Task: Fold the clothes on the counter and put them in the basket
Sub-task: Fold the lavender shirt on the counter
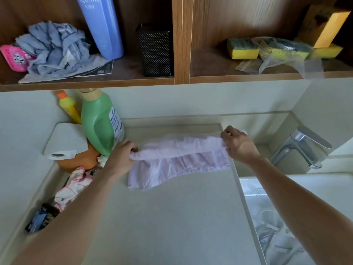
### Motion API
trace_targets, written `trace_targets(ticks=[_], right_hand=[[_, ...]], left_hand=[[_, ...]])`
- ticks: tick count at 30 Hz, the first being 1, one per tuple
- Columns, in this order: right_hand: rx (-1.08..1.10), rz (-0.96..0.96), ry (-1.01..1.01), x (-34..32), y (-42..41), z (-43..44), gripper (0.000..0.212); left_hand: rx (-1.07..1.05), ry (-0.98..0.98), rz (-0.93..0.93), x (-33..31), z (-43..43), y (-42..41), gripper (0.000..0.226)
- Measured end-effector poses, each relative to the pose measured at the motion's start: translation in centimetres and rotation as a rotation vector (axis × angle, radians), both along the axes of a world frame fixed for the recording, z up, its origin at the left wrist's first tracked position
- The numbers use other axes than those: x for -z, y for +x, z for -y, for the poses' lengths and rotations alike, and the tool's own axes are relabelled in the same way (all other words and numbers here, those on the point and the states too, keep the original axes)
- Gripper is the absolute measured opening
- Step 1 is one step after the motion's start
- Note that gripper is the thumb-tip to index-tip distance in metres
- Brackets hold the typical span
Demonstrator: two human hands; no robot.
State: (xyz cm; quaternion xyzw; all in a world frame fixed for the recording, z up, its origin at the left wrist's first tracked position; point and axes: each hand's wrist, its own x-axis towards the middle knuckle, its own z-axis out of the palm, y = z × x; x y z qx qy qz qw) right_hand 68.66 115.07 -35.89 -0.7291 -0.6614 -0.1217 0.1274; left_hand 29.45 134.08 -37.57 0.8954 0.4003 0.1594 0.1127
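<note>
Bare bench (172, 217) nearest. Toward far edge: pale pink garment (179, 161), part-folded, pinched at each end by left hand (122, 152) and right hand (238, 144), fingers closed on cloth. Fold incomplete; checked cloth (74, 186) at left edge unfolded; basket not identifiable.

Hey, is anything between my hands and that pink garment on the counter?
No. The left hand and right hand already pinch the pink garment at its two ends, lifting a fold off the counter. The green bottle stands close behind the left hand.
</note>
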Motion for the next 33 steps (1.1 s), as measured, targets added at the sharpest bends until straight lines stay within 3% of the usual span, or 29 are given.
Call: trace_targets(ticks=[4,6,8,10,12,14,18,20,22,24,26,29,33], right_hand=[[-0.055,-0.127,-0.570,3.2,-0.5,3.4,0.041],[-0.074,-0.280,-0.782,3.8,-0.9,4.7,0.043],[0.003,-0.411,-0.704,3.2,-1.6,5.2,0.028],[0.091,-0.371,-0.447,3.3,-2.3,4.4,0.026],[0.048,-0.307,-0.196,3.7,-4.3,2.5,0.030],[-0.090,-0.265,-0.099,4.6,-7.5,0.5,0.036],[-0.185,-0.273,-0.248,6.7,-13.7,-3.6,0.053],[-0.048,-0.235,-0.333,7.2,-13.2,-4.1,0.069],[0.230,-0.216,-0.428,8.1,-9.5,-3.2,0.071],[0.479,-0.270,-0.467,9.4,-5.2,-1.4,0.071],[0.580,-0.405,-0.476,9.5,-2.9,0.0,0.075],[0.602,-0.596,-0.445,8.8,-2.7,0.1,0.076],[0.578,-0.646,-0.364,8.6,-2.8,0.6,0.078]], left_hand=[[-0.004,-0.138,-0.231,3.8,2.8,-3.8,0.028],[-0.001,-0.233,-0.244,4.8,4.1,-5.5,0.037],[-0.134,-0.275,-0.151,4.7,5.0,-5.9,0.039],[-0.285,-0.198,0.025,3.7,5.6,-4.9,0.032],[-0.299,0.016,0.143,3.2,5.8,-2.9,0.023],[-0.223,0.066,0.119,3.3,5.9,-0.5,0.033],[-0.281,-0.193,-0.233,5.8,4.9,2.3,0.085],[-0.367,-0.267,-0.310,7.3,4.6,1.3,0.114],[-0.428,-0.248,-0.296,8.3,4.8,0.4,0.132],[-0.484,-0.259,-0.261,8.5,5.1,0.2,0.134],[-0.525,-0.284,-0.231,8.6,5.0,0.7,0.130],[-0.571,-0.279,-0.152,8.6,5.1,1.5,0.121],[-0.616,-0.292,-0.129,8.1,5.4,1.7,0.126]])
